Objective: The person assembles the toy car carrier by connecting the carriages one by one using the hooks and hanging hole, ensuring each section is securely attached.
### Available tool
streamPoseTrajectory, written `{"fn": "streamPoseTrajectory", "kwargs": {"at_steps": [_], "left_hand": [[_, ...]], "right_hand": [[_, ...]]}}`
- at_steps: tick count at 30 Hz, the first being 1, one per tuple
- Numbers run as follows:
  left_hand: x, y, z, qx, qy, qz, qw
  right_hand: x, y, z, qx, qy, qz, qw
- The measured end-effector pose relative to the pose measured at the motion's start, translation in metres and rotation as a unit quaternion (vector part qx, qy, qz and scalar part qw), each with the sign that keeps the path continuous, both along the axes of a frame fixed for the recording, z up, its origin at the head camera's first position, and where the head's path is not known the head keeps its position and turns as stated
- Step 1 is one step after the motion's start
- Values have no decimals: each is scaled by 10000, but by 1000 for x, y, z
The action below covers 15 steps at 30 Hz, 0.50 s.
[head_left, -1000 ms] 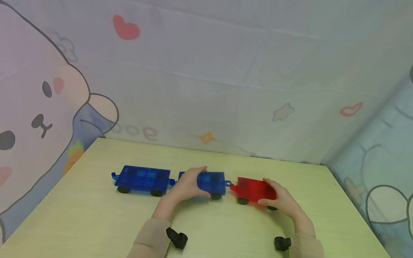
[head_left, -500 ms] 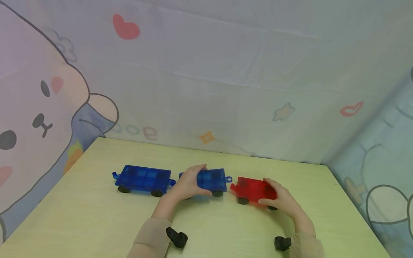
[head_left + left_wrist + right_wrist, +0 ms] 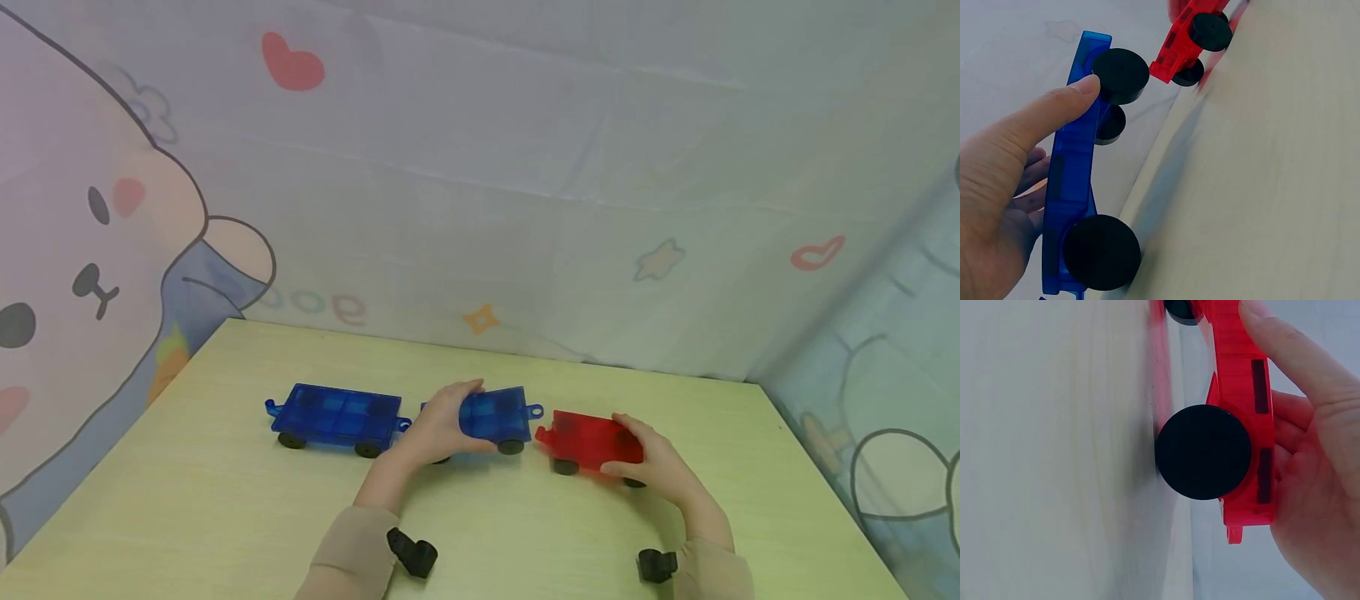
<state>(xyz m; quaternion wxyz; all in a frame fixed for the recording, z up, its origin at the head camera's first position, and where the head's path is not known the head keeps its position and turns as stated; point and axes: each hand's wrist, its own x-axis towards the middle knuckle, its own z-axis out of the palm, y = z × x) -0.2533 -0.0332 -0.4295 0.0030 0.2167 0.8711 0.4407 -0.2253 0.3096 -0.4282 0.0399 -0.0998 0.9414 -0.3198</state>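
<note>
My left hand [image 3: 437, 429] grips a translucent blue toy train car [image 3: 497, 415] by its long sides, thumb on the near side. Its right end is raised off the table, wheels in the air, as the left wrist view shows. A loop [image 3: 535, 412] sticks out at that end, just above and apart from the hook [image 3: 543, 435] of a red toy train car [image 3: 587, 439]. My right hand [image 3: 658, 465] grips the red car near its right end, thumb in front. Another blue train car [image 3: 341, 414] stands at the left; whether it is coupled to the held one is hidden.
The cars are on a pale wooden table [image 3: 225, 508], whose back edge meets a printed cloth backdrop [image 3: 525, 167]. A second patterned cloth [image 3: 885, 400] hangs at the right. Black wrist mounts [image 3: 412, 553] sit at both sleeves.
The right end of the held blue car has risen and shifted slightly right, its loop now higher than the red car's hook. The left blue car has rolled slightly right. The right hand stays put.
</note>
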Motion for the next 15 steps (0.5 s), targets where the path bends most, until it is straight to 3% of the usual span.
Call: {"fn": "streamPoseTrajectory", "kwargs": {"at_steps": [15], "left_hand": [[3, 4, -1, -2, -126, -255, 9996]], "right_hand": [[1, 1, 0, 49, 50, 24, 10000]]}}
